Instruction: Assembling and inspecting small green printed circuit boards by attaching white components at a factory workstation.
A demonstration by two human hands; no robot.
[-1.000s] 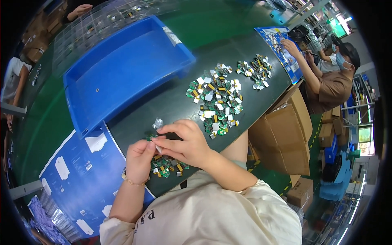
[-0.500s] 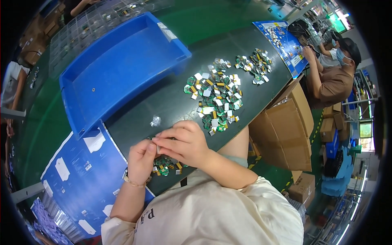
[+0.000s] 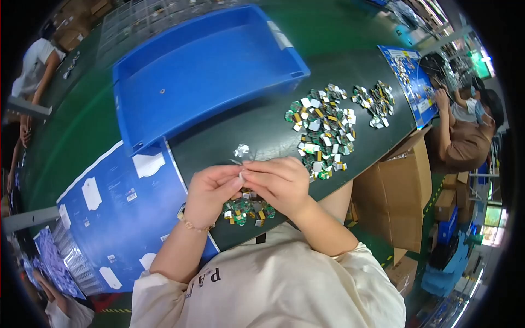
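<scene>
My left hand (image 3: 212,190) and my right hand (image 3: 281,185) meet over the dark green table, fingertips pinched together. Between them is a small pale piece (image 3: 241,175), mostly covered by the fingers; its kind cannot be made out. Just beyond the fingertips lies a crumpled bit of clear plastic (image 3: 241,150). Under and in front of my hands spreads a pile of small green circuit boards (image 3: 249,212), partly hidden by them. To the right of my right hand sits a larger heap of similar boards (image 3: 322,131) with white and gold-coloured parts.
A big blue plastic bin (image 3: 205,82) with a tiny ring-shaped piece in it stands beyond my hands. A smaller board pile (image 3: 376,104) lies farther right. Blue printed sheets (image 3: 123,202) cover the left side. An opened cardboard box (image 3: 394,191) stands at right, near a seated co-worker (image 3: 467,136).
The whole view has shifted, so the table and bin appear farther right. My hands stay pinched together and are slightly nearer the clear plastic, and the fingers have shifted a little around the pale piece.
</scene>
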